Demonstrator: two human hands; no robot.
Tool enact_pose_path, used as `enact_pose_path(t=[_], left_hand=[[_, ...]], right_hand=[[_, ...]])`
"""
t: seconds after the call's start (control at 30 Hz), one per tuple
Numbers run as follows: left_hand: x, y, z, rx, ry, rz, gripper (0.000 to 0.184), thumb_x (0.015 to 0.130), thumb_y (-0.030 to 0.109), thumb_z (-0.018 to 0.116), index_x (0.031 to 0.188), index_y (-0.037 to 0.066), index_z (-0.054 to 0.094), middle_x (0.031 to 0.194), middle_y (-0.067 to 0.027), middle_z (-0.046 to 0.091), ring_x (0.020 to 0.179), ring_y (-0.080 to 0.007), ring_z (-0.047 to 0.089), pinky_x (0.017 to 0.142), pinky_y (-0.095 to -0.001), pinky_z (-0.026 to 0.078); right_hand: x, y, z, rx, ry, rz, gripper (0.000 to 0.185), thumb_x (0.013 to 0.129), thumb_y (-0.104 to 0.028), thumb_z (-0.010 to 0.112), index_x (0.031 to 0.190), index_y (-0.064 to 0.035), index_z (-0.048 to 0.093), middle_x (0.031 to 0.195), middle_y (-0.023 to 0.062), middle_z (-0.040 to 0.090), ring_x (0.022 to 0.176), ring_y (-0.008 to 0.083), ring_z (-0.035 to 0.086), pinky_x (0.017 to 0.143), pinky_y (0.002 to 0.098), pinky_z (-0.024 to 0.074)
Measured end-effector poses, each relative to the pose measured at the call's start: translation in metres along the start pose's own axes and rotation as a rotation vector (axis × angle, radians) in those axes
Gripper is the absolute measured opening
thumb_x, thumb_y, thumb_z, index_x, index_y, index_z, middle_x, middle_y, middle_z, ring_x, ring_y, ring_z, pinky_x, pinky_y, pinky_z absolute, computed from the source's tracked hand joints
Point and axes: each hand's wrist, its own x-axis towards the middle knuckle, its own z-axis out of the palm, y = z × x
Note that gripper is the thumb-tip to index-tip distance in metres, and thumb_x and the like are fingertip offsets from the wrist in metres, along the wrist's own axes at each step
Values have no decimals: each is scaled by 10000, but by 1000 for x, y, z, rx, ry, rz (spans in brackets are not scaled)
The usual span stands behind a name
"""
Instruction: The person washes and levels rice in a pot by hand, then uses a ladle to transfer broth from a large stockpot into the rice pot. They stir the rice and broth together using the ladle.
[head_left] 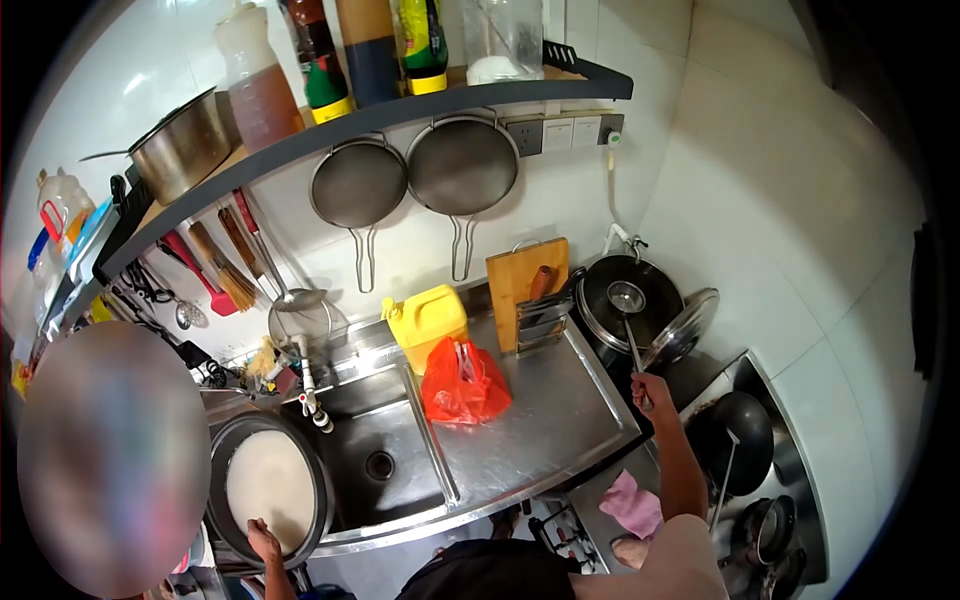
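Observation:
My right hand (653, 393) is closed around the handle of a long metal ladle (632, 342). The ladle's bowl is over the inside of a dark pot (655, 283), and a lid (684, 328) leans at the pot's right side. Far to the left, my left hand (264, 540) is over the near side of a large dark round pot (222, 440) holding pale, cream-coloured contents (270, 482). Its fingers look curled; whether they grip the rim or something small is hidden.
A steel sink (375, 420) lies between my hands. A yellow jug (428, 318), red plastic bag (465, 385) and cutting board (505, 290) stand on the drainboard. At right are a wok (735, 440) and pink cloth (632, 503). A blurred shape covers the left edge.

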Motion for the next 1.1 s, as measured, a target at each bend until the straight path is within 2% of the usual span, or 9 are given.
enact_pose_path(t=[0.13,0.17,0.43,0.53,0.63,0.67,0.73,0.97,1.1], left_hand=[[4,-19,4,1,85,67,79,980,77,515,983,36,583,693,-163,582,626,-328,558,638,-431,472],[5,-24,-2,-113,-13,36,49,937,48,556,928,33,601,664,-102,543,599,-225,514,592,-393,436],[4,-45,2,-67,-22,63,191,1034,224,558,962,51,595,715,-100,587,652,-277,566,638,-436,465],[-2,-38,3,-137,-44,155,117,1028,153,536,1083,56,573,813,-125,589,708,-298,561,665,-439,465],[-2,-24,-7,-257,-169,181,226,986,27,528,1210,60,529,951,-127,573,790,-271,544,730,-379,468],[-5,-17,-11,-314,-267,66,244,965,-5,542,1203,48,544,961,-114,579,803,-252,549,775,-361,480],[-1,-32,-1,-254,-273,136,264,950,-20,553,1208,34,557,989,-119,597,823,-245,570,790,-364,499],[-12,-11,-19,-181,-177,89,220,893,33,577,1083,57,685,1038,-159,700,975,-338,674,873,-440,531],[-21,-6,-29,-112,-163,237,176,870,81,629,1032,83,697,1004,-145,707,928,-373,673,850,-473,535]], right_hand=[[-60,-3,10,-100,59,-85,332,994,-182,611,682,-133,508,550,-10,476,396,98,421,386,271,357],[-74,-2,10,-113,63,-105,282,984,-182,625,727,-124,525,574,-12,490,407,92,426,389,271,358],[-260,-21,68,-242,83,-177,72,944,-131,636,949,-63,612,626,-43,503,435,52,421,380,230,321],[-325,-17,82,-236,73,-140,181,917,-78,624,1082,-5,627,630,-21,512,417,53,407,358,227,305],[-392,-11,111,-235,57,-67,262,899,-41,615,1147,44,620,632,13,526,400,68,406,351,237,309],[-411,-6,117,-247,56,-46,274,896,-37,616,1156,47,619,634,19,530,397,72,410,351,236,311],[-444,6,131,-279,38,4,297,890,-29,618,1176,53,617,639,33,539,390,78,417,350,235,314],[-498,56,180,-323,-140,189,427,797,71,534,1213,126,611,536,84,511,355,129,419,359,258,290],[-486,90,215,-362,-199,260,446,744,92,497,1175,152,594,494,70,436,340,130,362,354,287,219]])
